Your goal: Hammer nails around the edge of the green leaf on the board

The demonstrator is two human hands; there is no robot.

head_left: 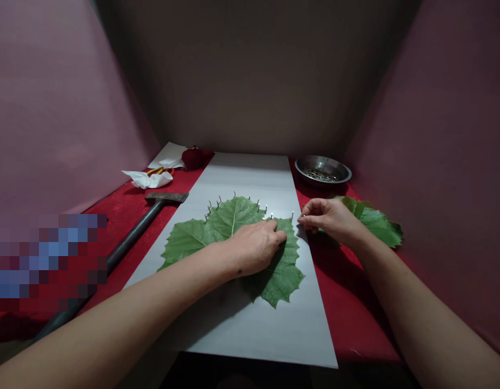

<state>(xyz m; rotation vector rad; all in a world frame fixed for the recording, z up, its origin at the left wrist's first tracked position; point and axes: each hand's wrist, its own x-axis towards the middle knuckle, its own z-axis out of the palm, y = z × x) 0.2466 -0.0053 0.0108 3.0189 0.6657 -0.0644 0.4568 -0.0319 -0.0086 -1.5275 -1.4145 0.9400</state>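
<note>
A large green leaf (229, 219) lies on a white board (250, 173), with several upright nails (258, 204) standing along its far edge. My left hand (255, 246) rests on the leaf, its fingers bent and slightly apart; the thumb is hidden. Just off the board's right edge, my right hand (328, 219) is closed in a pinch on a small nail (302, 217), which barely shows at the fingertips. One upright nail (292, 215) stands at the leaf's right lobe, close to those fingertips.
At the back right sits a metal bowl (322, 172) of nails. More green leaves (379, 224) lie beyond my right wrist. To the left are a long-handled hammer (164, 198), crumpled white tissue (146, 179) and a dark red ball-like item (192, 158) on red cloth (128, 208). Pink walls flank both sides.
</note>
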